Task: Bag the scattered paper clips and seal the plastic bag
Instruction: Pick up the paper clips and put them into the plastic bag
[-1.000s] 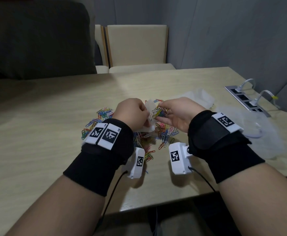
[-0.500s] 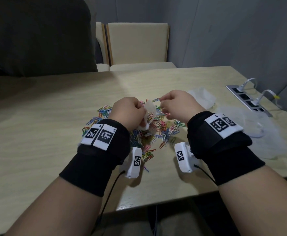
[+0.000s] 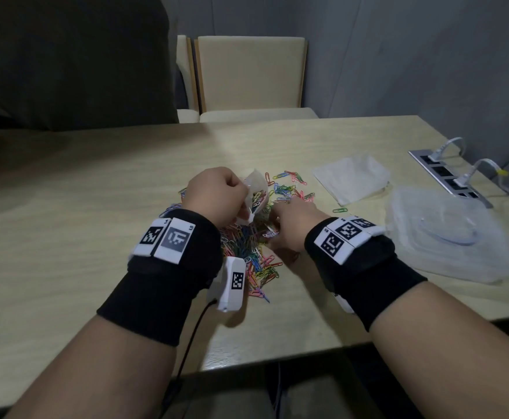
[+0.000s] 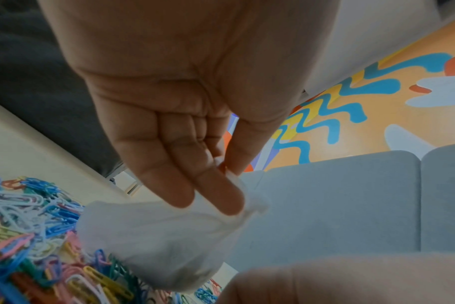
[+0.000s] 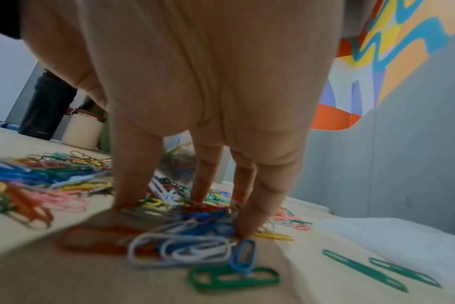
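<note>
Most paper clips (image 3: pixel 251 255) are lying heaped on the table (image 3: pixel 75 207) while our left hand (image 3: pixel 217 193) is pinching the small plastic bag (image 3: pixel 256 195) just above them, keeping it close for our right hand (image 3: pixel 289 225), whose spread fingers (image 5: pixel 257 205) are gathering more.

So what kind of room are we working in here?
Probably an office meeting room: a long wooden table with a built-in power strip, padded chairs pushed in, and a colourful wall mural.
</note>
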`<move>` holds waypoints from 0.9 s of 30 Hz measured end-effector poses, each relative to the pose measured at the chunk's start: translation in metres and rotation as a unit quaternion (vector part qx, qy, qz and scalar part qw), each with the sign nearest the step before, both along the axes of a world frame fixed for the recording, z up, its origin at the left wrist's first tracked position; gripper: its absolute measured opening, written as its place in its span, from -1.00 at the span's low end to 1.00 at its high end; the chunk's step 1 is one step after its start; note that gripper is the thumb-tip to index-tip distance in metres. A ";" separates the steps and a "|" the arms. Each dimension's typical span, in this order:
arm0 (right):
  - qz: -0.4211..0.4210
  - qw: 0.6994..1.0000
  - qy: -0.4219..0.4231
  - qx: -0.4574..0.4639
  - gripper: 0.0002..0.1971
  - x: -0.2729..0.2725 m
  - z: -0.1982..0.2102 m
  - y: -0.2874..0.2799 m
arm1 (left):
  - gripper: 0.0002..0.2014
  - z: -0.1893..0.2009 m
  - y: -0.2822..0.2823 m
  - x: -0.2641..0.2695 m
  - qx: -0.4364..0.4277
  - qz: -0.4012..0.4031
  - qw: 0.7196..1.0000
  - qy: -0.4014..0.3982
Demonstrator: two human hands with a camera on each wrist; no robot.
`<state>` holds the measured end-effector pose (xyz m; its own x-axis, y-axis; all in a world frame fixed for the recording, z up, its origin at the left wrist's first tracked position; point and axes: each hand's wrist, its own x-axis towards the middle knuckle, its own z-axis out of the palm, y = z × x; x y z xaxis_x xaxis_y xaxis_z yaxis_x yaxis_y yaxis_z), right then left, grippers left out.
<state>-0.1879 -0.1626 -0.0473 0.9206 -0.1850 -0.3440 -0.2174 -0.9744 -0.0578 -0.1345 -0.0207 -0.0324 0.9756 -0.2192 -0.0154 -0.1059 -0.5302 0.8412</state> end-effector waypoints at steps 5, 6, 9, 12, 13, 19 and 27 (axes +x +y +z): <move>0.055 0.997 -0.035 -0.041 -0.71 0.006 -0.003 -0.003 | -0.82 0.000 0.003 0.001 -0.006 -0.010 1.000 -0.002; 0.057 0.997 -0.034 -0.047 -0.72 0.007 -0.003 -0.005 | -0.82 0.000 0.003 0.001 -0.004 -0.012 1.000 -0.003; 0.036 0.997 -0.044 -0.052 -0.74 0.010 -0.003 -0.011 | -0.83 -0.001 0.004 0.001 -0.006 -0.018 1.000 -0.004; -0.037 0.997 -0.075 0.000 -0.80 0.012 -0.003 -0.020 | -0.82 -0.002 0.004 0.001 -0.008 -0.021 1.000 -0.002; -0.066 0.993 -0.091 0.037 -0.82 0.012 -0.001 -0.023 | -0.82 -0.002 0.003 0.002 -0.009 -0.021 1.000 -0.002; -0.186 0.887 -0.195 0.376 -0.89 0.000 0.033 -0.030 | -0.84 -0.001 -0.002 0.002 -0.004 -0.023 1.000 0.003; -0.234 0.725 -0.169 0.626 -0.90 -0.002 0.051 -0.008 | -0.84 0.005 -0.014 -0.007 0.002 -0.051 0.999 -0.007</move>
